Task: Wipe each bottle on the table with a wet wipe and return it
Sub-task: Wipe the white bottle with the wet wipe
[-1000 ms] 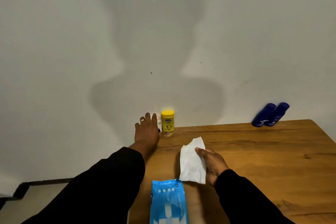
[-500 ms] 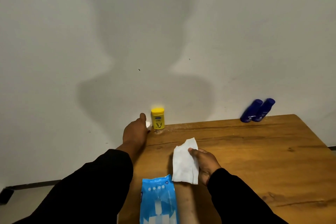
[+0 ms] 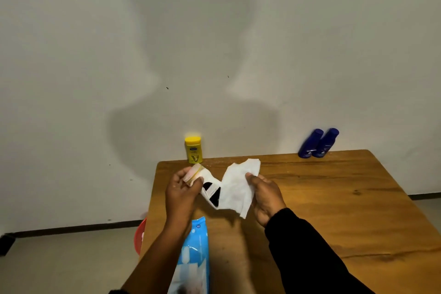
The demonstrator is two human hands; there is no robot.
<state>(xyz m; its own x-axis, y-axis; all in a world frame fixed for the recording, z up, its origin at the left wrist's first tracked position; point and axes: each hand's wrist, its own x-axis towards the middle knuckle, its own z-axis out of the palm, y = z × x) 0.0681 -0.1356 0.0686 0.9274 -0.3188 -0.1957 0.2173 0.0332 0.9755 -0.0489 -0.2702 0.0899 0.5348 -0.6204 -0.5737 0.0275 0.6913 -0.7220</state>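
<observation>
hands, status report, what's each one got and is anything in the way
Left hand grips small white bottle. Right hand holds wipe against it. Nothing in the way.

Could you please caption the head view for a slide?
Left hand holds a small white bottle while right hand brings a wet wipe to it.

Wall: plain, pale, shadowed at centre.
Floor: grey, seen at left.
Red tub: partly hidden beside the table edge.
</observation>
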